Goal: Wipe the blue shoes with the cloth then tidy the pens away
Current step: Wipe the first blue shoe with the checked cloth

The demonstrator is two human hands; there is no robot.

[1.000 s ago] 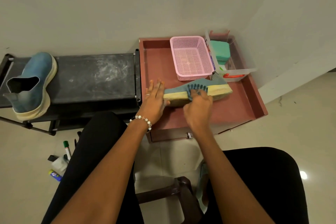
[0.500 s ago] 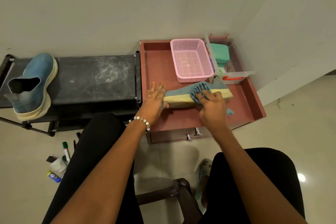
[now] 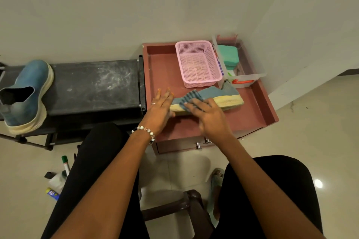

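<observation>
A blue shoe [image 3: 223, 96] with a cream sole lies on its side on the red-brown drawer unit [image 3: 161, 68]. My left hand [image 3: 160, 108] presses flat against its toe end, fingers straight. My right hand [image 3: 208, 117] presses a blue striped cloth [image 3: 189, 97] onto the shoe's side near the sole. The second blue shoe [image 3: 29, 91] stands on the black rack [image 3: 93, 85] at far left. A green-capped marker [image 3: 65, 164] and other pens lie on the floor at lower left, partly hidden by my leg.
A pink mesh basket [image 3: 198, 62] stands at the back of the drawer unit, beside a clear bin [image 3: 242, 75] holding a teal box and a red item. A brown stool [image 3: 174, 207] is between my knees. A wall runs close on the right.
My right hand has slid the cloth leftward along the shoe, from near its middle toward the toe end. The left hand has stayed against the shoe.
</observation>
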